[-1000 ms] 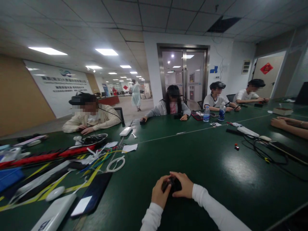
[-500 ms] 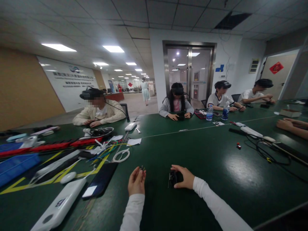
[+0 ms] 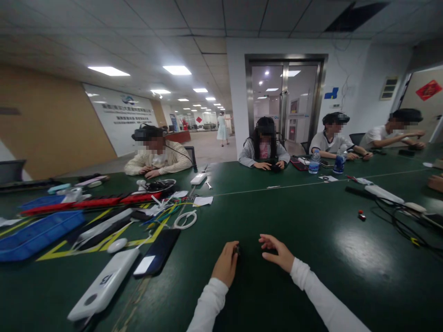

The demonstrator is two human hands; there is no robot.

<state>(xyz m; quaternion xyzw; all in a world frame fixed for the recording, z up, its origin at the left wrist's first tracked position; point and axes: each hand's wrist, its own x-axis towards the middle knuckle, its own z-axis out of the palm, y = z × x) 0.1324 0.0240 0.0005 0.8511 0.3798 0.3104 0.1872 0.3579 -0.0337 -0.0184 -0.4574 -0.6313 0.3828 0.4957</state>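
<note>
My left hand (image 3: pixel 225 263) is low over the green table (image 3: pixel 277 212), its back towards me and its fingers curled. A small dark object (image 3: pixel 237 249) shows at its fingertips, mostly hidden by the hand, so I cannot make out its kind. To the right, a short gap away, my right hand (image 3: pixel 278 252) is held with thumb and fingers apart and nothing between them. The black block seen in the right hand earlier does not show on its own now. Left of my hands lies a black phone-like slab (image 3: pixel 158 252) with a white label.
A white power bank-like device (image 3: pixel 105 283) and a coiled white cable (image 3: pixel 185 220) lie to the left. Beyond them is a blue tray (image 3: pixel 41 235). A small red-and-black piece (image 3: pixel 362 215) and dark cables (image 3: pixel 398 216) lie right. Several people in headsets sit across the table.
My left hand has moved right and turned its back towards me. My right hand has let go of the black block and moved slightly right. The view has swung left.
</note>
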